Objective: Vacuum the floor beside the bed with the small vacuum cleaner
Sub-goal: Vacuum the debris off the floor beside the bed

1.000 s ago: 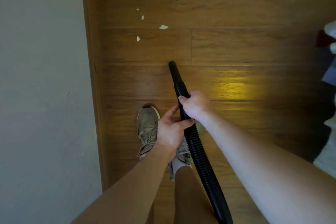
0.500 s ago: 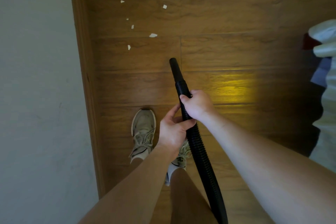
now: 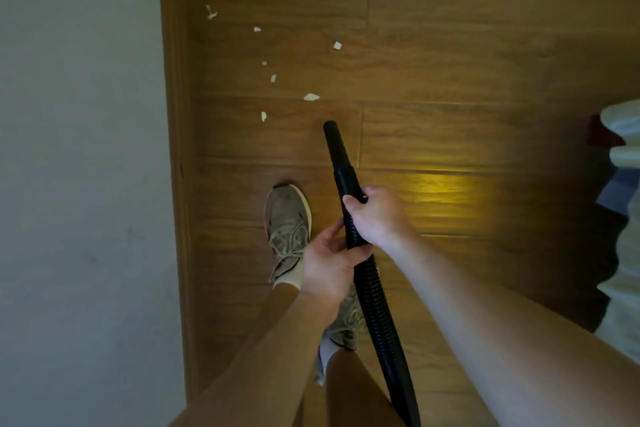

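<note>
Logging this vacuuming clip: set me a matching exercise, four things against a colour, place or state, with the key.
Things:
1. nozzle
2. paper scraps
3. forward shoe
4. right hand

Descriptions:
A. white, scattered on the floor
B. grey, left of the hose
C. black and smooth
D. gripping the ribbed hose

Pairs: 1-C, 2-A, 3-B, 4-D

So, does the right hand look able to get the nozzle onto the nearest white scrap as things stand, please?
Probably yes. The right hand grips the hose just behind the nozzle, whose tip points at the scrap a little ahead, with only bare floor between them.
</note>
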